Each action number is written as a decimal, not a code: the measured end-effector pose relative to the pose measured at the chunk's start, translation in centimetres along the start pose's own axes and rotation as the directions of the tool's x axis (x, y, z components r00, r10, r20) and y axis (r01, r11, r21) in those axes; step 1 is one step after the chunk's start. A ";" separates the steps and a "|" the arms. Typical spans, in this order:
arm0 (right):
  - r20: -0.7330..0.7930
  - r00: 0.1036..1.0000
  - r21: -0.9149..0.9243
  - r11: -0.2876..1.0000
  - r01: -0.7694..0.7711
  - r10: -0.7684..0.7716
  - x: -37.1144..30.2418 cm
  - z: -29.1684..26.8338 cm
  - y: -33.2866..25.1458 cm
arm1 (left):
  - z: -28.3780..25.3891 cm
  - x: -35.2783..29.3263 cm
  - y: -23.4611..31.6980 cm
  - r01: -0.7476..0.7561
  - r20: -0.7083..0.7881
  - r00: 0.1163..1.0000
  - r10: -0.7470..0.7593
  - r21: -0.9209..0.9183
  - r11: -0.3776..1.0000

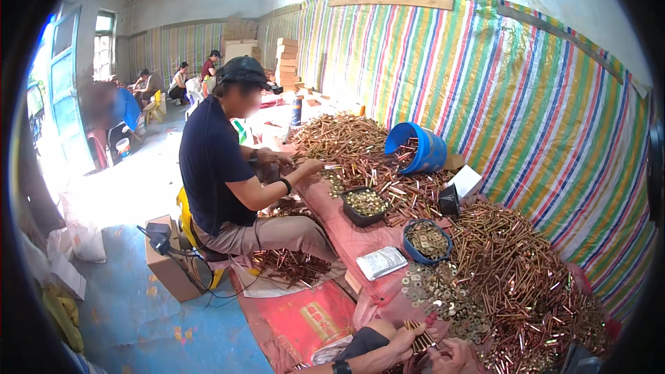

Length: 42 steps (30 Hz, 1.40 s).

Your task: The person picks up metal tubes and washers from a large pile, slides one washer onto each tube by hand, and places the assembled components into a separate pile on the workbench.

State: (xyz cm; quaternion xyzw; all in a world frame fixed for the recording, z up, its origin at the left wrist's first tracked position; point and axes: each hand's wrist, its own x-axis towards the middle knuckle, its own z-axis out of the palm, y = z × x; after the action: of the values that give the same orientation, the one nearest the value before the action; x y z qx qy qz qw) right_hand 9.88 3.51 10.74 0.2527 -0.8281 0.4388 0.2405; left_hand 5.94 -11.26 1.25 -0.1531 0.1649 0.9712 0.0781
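At the lower edge, my left hand point(399, 344) is closed round a bundle of brass-coloured bolts point(418, 336). Beside it, my right hand point(454, 356) has its fingers bent together at the near ends of the bundle; anything in them is too small to make out. Loose washers point(443, 298) lie spread on the pink-covered table just beyond my hands. To their right rises a large heap of long coppery bolts point(512, 263). A blue bowl of washers point(427, 241) stands past the loose ones.
A black bowl of small brassy nuts point(366, 205), a silvery packet point(382, 263) and a tipped blue bucket point(422, 149) are farther along the table. On the left a co-worker point(228, 159) sits handling bolts. A cardboard box point(173, 263) with black cables stands on the blue floor.
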 end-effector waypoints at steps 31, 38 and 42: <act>-0.093 0.832 -0.131 0.822 -0.554 0.547 -1.3 -9.7 11.4 | 2.1 -0.9 -7.1 -0.035 0.077 0.997 0.006 0.377 0.926; -0.183 0.952 -0.438 0.847 -0.302 0.245 6.9 -15.5 20.2 | 4.4 4.5 -10.1 -0.092 0.161 0.987 -0.027 0.680 0.727; -0.210 0.928 -0.532 0.760 -0.373 0.308 11.5 -15.8 25.5 | 4.9 7.1 -11.0 -0.269 0.302 0.952 0.050 0.748 0.607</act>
State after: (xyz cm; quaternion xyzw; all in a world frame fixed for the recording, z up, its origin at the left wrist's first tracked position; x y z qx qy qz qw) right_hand -12.09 26.94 10.36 -0.0089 -0.9376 0.2248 0.2653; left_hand 0.12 1.44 0.08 0.0353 0.5716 0.8168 0.0695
